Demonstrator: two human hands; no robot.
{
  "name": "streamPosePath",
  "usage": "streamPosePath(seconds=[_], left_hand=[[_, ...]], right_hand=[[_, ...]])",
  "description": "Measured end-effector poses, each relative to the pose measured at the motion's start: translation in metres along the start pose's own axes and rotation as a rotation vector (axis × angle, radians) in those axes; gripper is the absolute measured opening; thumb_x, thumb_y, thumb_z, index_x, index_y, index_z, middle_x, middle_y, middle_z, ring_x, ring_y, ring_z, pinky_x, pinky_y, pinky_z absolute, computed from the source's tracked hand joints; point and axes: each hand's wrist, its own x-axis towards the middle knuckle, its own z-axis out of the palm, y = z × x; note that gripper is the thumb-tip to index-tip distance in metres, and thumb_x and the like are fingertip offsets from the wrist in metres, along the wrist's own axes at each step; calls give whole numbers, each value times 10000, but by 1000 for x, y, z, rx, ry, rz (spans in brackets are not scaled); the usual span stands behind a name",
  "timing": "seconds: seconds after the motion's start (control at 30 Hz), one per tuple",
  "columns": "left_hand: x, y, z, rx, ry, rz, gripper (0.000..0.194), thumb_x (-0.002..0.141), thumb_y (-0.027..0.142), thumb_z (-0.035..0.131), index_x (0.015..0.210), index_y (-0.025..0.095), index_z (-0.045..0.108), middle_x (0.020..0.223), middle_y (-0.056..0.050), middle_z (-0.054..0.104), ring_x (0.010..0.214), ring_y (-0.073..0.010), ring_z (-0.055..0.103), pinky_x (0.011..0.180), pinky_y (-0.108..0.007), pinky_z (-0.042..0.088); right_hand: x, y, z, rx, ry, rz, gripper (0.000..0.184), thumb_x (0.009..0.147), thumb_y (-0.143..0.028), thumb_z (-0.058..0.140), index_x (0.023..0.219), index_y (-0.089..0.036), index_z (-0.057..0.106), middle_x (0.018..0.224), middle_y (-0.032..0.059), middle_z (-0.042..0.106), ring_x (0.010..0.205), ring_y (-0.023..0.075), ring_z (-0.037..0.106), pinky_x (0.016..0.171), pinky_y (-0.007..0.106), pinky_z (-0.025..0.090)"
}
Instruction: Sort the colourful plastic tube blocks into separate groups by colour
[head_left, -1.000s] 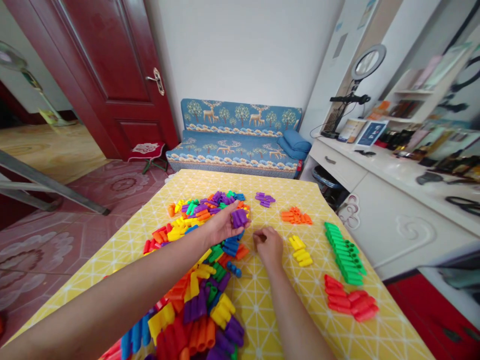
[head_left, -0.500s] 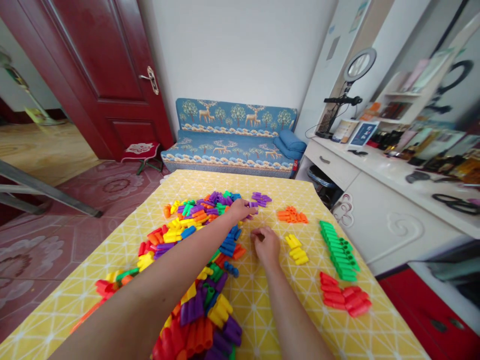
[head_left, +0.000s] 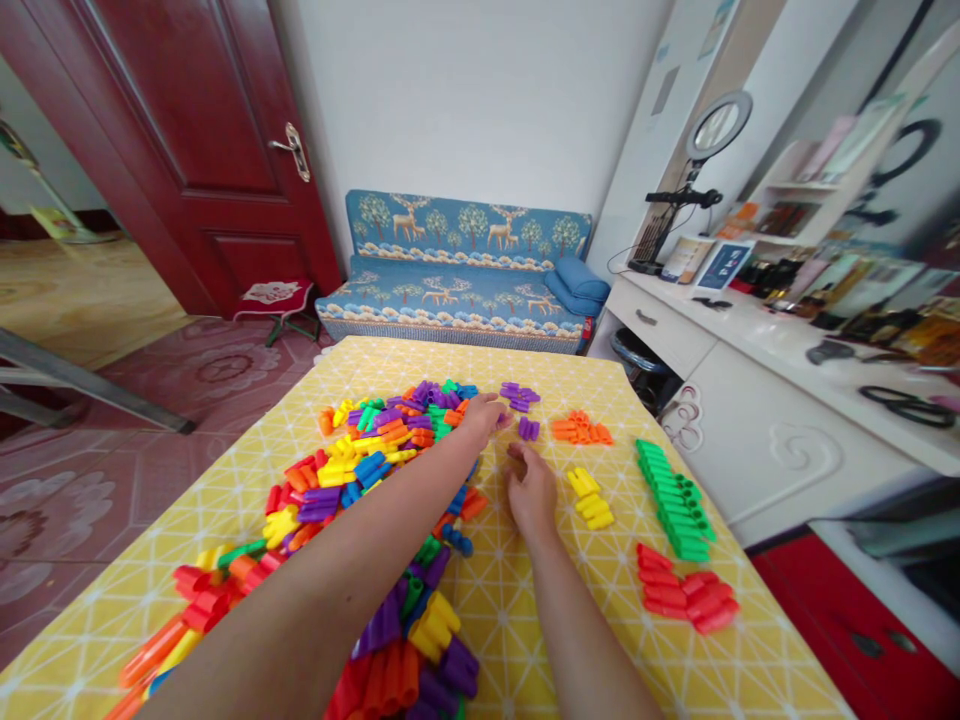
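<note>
My left hand (head_left: 487, 415) reaches over the right edge of a mixed pile of plastic tube-shaped building blocks (head_left: 382, 430). Its fingers are loosely apart and hold nothing visible. Just right of its fingertips, a purple block (head_left: 528, 429) lies on the table, apart from both hands. Above it sits a small group of purple blocks (head_left: 519, 395). My right hand (head_left: 532, 488) hovers low over the cloth, nearer to me, with loosely bent fingers apart and nothing seen in them. Part of the pile is hidden under my left forearm.
Sorted by colour on the right are orange blocks (head_left: 581, 429), yellow blocks (head_left: 590, 497), a row of green blocks (head_left: 675, 500) and red blocks (head_left: 686, 590). A yellow patterned cloth (head_left: 510, 630) covers the table. Beyond stands a blue sofa (head_left: 457, 275); a white dresser (head_left: 720, 400) is at right.
The purple block in my left hand has been let go and now lies below the purple group. My left hand has drawn back slightly left; the right hand's fingers have loosened.
</note>
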Motion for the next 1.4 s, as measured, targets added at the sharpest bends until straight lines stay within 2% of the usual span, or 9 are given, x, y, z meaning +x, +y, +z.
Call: streamPosePath(seconds=[0.1,0.23,0.33,0.6,0.73,0.83,1.13,1.27,1.4], left_hand=[[7,0,-4,21,6,66,384,891,302,587,1239,150,533,1178,-102,597,1005,-211,612,849,-407,526],[16,0,-8,87,1,195,697,727,127,679,1382,149,442,1091,-109,666,1017,-210,631,881,-309,495],[20,-4,-9,163,-21,308,746,678,70,623,1394,179,442,1213,-119,636,1141,-234,583,922,-306,470],[9,-17,-11,600,-194,661,516,648,-21,479,1080,159,697,1160,-81,662,1142,-220,556,1033,-375,402],[-7,-19,-15,916,-386,825,329,673,15,544,837,206,755,1043,-64,657,1082,-218,550,1002,-347,416],[-12,-21,-15,1131,-492,876,213,692,90,612,805,214,744,966,-69,648,1033,-235,561,929,-344,461],[-1,-16,-12,1431,-383,894,548,710,129,640,1253,91,567,1228,-197,568,1140,-298,535,966,-396,452],[-6,-8,-26,1404,-373,947,465,742,56,554,1185,170,636,1278,-115,585,1171,-225,548,999,-322,437],[-24,7,-62,1348,-272,975,407,751,26,510,1073,184,703,1182,-83,661,1129,-207,584,1000,-323,442]], right_hand=[[0,-1,-1,-11,7,-5,397,697,-126,516,1066,-212,633,1081,80,687,1034,250,609,961,422,433],[0,-4,-2,-57,12,-10,338,708,-130,529,1012,-191,662,1055,72,695,1017,242,609,942,403,439],[0,-6,-3,-73,1,-23,305,720,-128,530,984,-176,675,1037,72,697,1008,236,606,931,383,439],[0,-10,-6,-86,-14,-77,244,728,-96,511,876,-190,681,915,49,686,913,213,606,856,332,447],[1,-9,-5,-152,-9,-73,220,726,-86,517,849,-171,677,903,70,669,894,222,597,816,324,446],[1,-8,-3,-180,-13,-67,199,722,-77,521,811,-169,673,933,83,663,901,224,592,800,315,444],[0,-10,-5,-158,-19,-95,199,763,-114,520,834,-197,686,880,46,667,871,211,585,785,316,437],[0,-8,-5,-121,-28,-112,218,763,-118,511,836,-207,696,889,37,682,880,206,596,805,320,444],[1,-5,-4,-85,-34,-122,199,767,-154,523,831,-213,702,920,36,691,898,202,607,837,329,455]])
